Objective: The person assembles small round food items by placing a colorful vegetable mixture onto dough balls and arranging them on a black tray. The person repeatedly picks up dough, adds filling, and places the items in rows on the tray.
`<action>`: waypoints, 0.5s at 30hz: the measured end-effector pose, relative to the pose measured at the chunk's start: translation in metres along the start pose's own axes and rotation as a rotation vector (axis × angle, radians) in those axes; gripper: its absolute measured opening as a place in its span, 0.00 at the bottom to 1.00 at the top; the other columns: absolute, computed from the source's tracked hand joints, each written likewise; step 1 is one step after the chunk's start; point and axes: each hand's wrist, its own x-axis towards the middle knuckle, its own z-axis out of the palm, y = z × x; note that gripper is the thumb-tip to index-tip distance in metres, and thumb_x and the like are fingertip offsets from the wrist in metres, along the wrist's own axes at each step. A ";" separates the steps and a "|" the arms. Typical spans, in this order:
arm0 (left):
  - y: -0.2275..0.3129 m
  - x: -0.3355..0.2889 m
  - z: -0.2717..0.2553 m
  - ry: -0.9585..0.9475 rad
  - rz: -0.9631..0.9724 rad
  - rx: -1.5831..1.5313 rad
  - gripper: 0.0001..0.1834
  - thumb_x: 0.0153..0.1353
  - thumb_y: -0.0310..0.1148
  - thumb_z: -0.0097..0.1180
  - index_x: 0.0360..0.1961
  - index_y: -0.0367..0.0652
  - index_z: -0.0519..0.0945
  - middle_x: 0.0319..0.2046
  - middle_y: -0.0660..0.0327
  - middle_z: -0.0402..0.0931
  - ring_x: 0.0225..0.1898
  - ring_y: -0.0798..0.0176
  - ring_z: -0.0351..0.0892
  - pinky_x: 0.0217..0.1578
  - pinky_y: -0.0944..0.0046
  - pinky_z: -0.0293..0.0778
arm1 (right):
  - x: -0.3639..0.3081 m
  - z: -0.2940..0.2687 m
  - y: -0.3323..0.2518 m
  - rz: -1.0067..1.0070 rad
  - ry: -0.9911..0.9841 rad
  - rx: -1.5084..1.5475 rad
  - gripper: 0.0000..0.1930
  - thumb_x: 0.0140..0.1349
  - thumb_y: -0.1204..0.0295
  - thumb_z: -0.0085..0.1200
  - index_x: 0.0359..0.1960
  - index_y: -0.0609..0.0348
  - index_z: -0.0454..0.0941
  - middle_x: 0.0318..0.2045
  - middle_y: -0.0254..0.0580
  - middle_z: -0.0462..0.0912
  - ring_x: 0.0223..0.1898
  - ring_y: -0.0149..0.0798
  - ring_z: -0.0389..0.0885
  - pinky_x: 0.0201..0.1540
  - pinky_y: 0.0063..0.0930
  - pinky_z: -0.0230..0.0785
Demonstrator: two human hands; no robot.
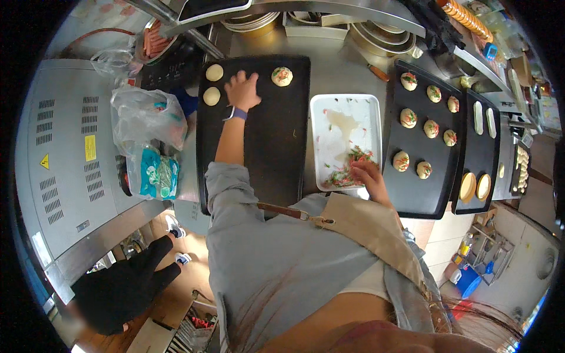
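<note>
My left hand (242,91), with spread fingers, is above a large black baking tray (265,159). It is beside two plain dough balls (212,96) at the tray's left edge. A topped dough ball (282,76) with red and green shreds sits to the hand's right. At the near right corner of a white tray (321,135), my right hand (369,174) has its fingers curled into shredded red and green topping (344,176). Its fingertips are partly hidden. A pale wet patch and loose shreds lie farther up the white tray.
On the right, a black tray (418,188) bears several topped dough balls. Beyond it, another tray (468,153) holds long dough pieces and two tan oval items. A knife-like tool (378,73) lies at the back. Plastic bags (147,117) stand left; a person (126,282) is lower left.
</note>
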 end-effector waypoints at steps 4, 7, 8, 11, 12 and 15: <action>0.036 0.044 0.009 0.001 0.161 -0.260 0.40 0.35 0.36 0.72 0.56 0.53 0.71 0.52 0.54 0.71 0.54 0.45 0.72 0.50 0.50 0.74 | 0.001 0.004 0.004 0.027 -0.008 0.034 0.13 0.66 0.70 0.53 0.48 0.64 0.77 0.41 0.41 0.81 0.43 0.32 0.79 0.49 0.25 0.70; 0.069 0.064 0.027 -0.049 0.120 -0.324 0.43 0.34 0.37 0.73 0.57 0.58 0.70 0.54 0.56 0.68 0.56 0.41 0.68 0.49 0.44 0.74 | 0.000 0.006 0.003 0.007 0.008 0.047 0.13 0.66 0.71 0.53 0.49 0.64 0.76 0.41 0.41 0.81 0.43 0.32 0.79 0.49 0.26 0.70; 0.070 0.066 0.033 -0.114 0.091 -0.283 0.41 0.33 0.35 0.74 0.54 0.61 0.71 0.53 0.57 0.67 0.55 0.39 0.68 0.49 0.40 0.74 | -0.001 0.008 0.002 -0.011 0.017 0.052 0.13 0.67 0.71 0.52 0.49 0.63 0.76 0.41 0.40 0.81 0.43 0.32 0.79 0.49 0.26 0.71; 0.080 0.072 0.049 -0.145 0.071 -0.249 0.28 0.40 0.26 0.68 0.45 0.55 0.72 0.49 0.54 0.69 0.50 0.37 0.71 0.44 0.42 0.75 | 0.003 0.000 0.014 0.021 -0.023 -0.010 0.15 0.67 0.70 0.52 0.52 0.64 0.74 0.41 0.40 0.81 0.45 0.31 0.78 0.50 0.26 0.71; 0.080 0.071 0.046 -0.148 0.104 -0.237 0.27 0.41 0.26 0.67 0.45 0.55 0.73 0.49 0.55 0.69 0.50 0.39 0.71 0.43 0.43 0.76 | 0.000 0.002 0.012 0.015 -0.019 0.025 0.15 0.67 0.70 0.52 0.52 0.64 0.74 0.41 0.40 0.81 0.45 0.31 0.78 0.50 0.26 0.71; 0.071 0.057 0.036 -0.137 0.204 -0.223 0.23 0.45 0.25 0.63 0.45 0.54 0.74 0.47 0.55 0.70 0.49 0.41 0.73 0.40 0.46 0.78 | -0.005 0.004 0.011 -0.008 -0.005 0.084 0.15 0.67 0.69 0.53 0.52 0.64 0.74 0.40 0.40 0.81 0.44 0.31 0.78 0.49 0.25 0.71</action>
